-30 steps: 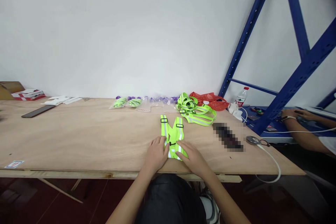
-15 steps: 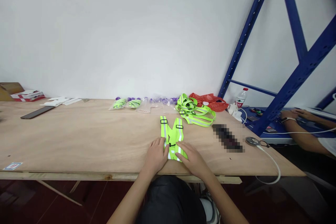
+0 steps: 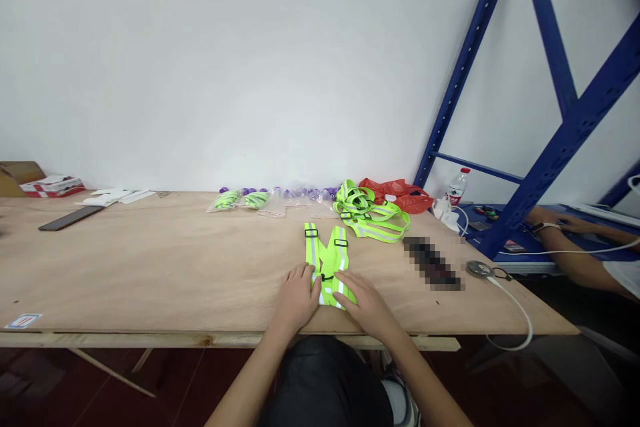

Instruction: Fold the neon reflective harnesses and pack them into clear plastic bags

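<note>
"Where could the left hand (image 3: 296, 297) pass?"
"Leftward across the wide tabletop (image 3: 175, 267), up to the flat dark slab (image 3: 71, 218). Ahead, clear bags (image 3: 273, 203) line the far edge."
"And the right hand (image 3: 365, 300)?"
"Heaped neon straps (image 3: 355, 199) stand ahead, a red bag (image 3: 397, 189) just behind; a blurred dark object (image 3: 433, 263) lies rightward."

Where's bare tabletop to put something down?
Widest: tabletop between the left hand and the dark slab. Smaller: between the right hand, the pixelated item and the round disc. Crowded: far edge ahead of the hands: clear bags, neon straps, red bag.
</note>
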`<state>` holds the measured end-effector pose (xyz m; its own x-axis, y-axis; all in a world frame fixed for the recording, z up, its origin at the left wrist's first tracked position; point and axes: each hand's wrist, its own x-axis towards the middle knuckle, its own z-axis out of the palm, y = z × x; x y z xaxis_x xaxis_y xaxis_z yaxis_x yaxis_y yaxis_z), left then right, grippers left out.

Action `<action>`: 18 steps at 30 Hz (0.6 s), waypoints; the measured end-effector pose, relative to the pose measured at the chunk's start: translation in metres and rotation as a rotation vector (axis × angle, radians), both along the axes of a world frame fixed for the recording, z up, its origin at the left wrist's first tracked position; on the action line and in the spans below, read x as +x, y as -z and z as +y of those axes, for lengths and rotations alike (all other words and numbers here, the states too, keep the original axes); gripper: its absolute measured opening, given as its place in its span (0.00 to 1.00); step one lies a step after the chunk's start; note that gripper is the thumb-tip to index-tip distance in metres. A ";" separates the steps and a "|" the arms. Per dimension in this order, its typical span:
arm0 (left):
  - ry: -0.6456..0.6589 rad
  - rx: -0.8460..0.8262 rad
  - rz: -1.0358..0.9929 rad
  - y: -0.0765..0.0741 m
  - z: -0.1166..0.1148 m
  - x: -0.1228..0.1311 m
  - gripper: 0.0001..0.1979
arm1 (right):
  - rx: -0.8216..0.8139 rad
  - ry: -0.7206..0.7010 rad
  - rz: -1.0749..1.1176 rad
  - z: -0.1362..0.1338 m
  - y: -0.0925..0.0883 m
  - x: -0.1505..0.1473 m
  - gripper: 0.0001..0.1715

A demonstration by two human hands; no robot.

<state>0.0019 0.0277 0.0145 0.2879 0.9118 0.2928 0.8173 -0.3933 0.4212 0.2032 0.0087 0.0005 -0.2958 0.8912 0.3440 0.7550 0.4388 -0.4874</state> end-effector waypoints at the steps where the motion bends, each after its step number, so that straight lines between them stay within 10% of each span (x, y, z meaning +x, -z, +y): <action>1: 0.003 0.003 -0.002 0.000 0.000 0.000 0.18 | 0.004 -0.001 0.002 0.000 0.000 0.000 0.26; 18: 0.011 0.014 0.006 0.003 0.002 -0.002 0.19 | 0.028 -0.007 -0.012 0.000 0.000 0.000 0.26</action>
